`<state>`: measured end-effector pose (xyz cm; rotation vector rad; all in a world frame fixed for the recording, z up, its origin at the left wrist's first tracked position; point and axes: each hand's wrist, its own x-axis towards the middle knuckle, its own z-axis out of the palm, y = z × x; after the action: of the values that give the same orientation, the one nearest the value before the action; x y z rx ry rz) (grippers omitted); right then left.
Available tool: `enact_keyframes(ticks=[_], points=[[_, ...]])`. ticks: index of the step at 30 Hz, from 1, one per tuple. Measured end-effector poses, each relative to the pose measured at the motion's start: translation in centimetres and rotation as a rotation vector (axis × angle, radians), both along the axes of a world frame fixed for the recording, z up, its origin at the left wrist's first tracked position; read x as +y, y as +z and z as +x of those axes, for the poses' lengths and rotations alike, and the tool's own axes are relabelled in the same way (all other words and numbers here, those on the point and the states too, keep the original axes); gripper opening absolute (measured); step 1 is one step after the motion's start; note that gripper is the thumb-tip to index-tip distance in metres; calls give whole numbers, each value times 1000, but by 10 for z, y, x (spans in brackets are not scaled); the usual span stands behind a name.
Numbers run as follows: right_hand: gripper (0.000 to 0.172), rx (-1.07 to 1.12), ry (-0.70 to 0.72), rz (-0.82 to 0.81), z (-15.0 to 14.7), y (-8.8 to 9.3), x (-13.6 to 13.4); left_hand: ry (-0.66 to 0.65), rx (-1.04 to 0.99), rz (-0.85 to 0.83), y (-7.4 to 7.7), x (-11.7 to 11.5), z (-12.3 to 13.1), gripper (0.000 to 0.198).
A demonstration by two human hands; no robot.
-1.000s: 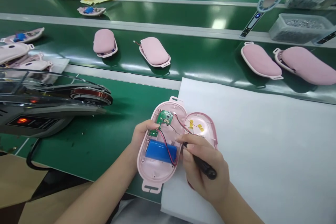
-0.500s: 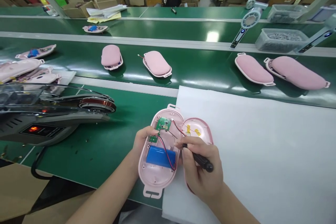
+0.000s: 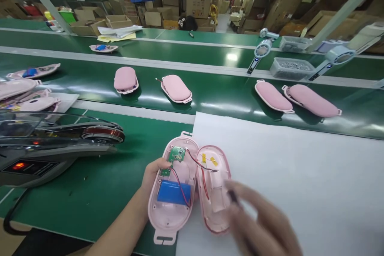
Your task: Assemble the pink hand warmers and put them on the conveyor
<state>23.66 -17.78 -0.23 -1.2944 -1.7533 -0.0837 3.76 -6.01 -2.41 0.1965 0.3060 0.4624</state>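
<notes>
My left hand point(image 3: 156, 176) grips the left edge of a pink plastic casing half point(image 3: 169, 218), its thumb by a green circuit board point(image 3: 177, 154). A blue battery pack point(image 3: 174, 192) with red and black wires sits inside that half. Beside it, joined by wires, lies the other pink half point(image 3: 217, 220), with yellow tape pieces point(image 3: 213, 161) inside. My right hand point(image 3: 264, 220), smeared by motion, is closed around a black-handled screwdriver point(image 3: 232, 196) at the right of this half; the tool's tip cannot be made out.
Several pink padded units point(image 3: 175, 88) rest along the green conveyor point(image 3: 216, 92). A grey machine with a red display point(image 3: 19, 166) stands at left. White sheeting point(image 3: 285, 180) covers the bench at right. Handheld fans point(image 3: 261, 50) and a clear tub of small parts point(image 3: 292, 68) are farther back.
My right hand with the screwdriver has moved away from the board, down and right. The second casing half now shows more fully. The view has tilted up.
</notes>
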Motion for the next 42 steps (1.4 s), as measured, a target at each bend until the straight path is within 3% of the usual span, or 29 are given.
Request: enact_keyframes(ticks=[2, 4, 6, 8, 9, 11, 14, 18, 21, 24, 26, 28, 31, 33, 37, 42], points=[[27, -150, -193, -3, 31, -16, -5, -21, 5, -1, -2, 1, -2, 40], [22, -318, -291, -194, 54, -32, -8, -15, 22, 3, -2, 0, -3, 38], [30, -429, -371, -317, 62, -39, -12, 6, 35, 12, 0, -2, -4, 37], [30, -431, -384, -285, 52, -34, -15, 12, 44, 12, 2, -5, -5, 37], [28, -390, -334, -264, 42, -29, -15, 15, 49, 10, 3, -7, -5, 36], [31, -286, -99, -289, 19, -17, -12, 29, 75, 11, 6, -12, -6, 36], [36, -137, 150, -478, -13, -7, -3, 68, 150, 27, 11, -18, -6, 33], [35, 72, 50, -667, -30, -3, 3, 96, 284, 61, 17, -24, -7, 33], [28, 401, 3, -924, -29, 7, 4, 105, 347, 110, 20, -28, -8, 40], [27, 699, 120, -1179, -26, 22, 12, 111, 326, 135, 24, -31, -6, 52], [22, 771, 265, -1237, -26, 28, 21, 100, 284, 119, 27, -32, -3, 62], [18, 720, 339, -1181, -26, 32, 30, 94, 270, 98, 29, -32, -2, 66], [25, 453, 283, -952, -25, 34, 36, 122, 305, 83, 31, -32, -2, 60], [30, 280, 273, -827, -20, 34, 31, 105, 319, 84, 30, -31, -4, 60], [38, 59, 333, -737, -8, 27, 16, 75, 295, 69, 28, -29, -7, 56], [31, 30, 367, -431, -14, 20, 22, 97, 248, 54, 27, -32, -7, 55]])
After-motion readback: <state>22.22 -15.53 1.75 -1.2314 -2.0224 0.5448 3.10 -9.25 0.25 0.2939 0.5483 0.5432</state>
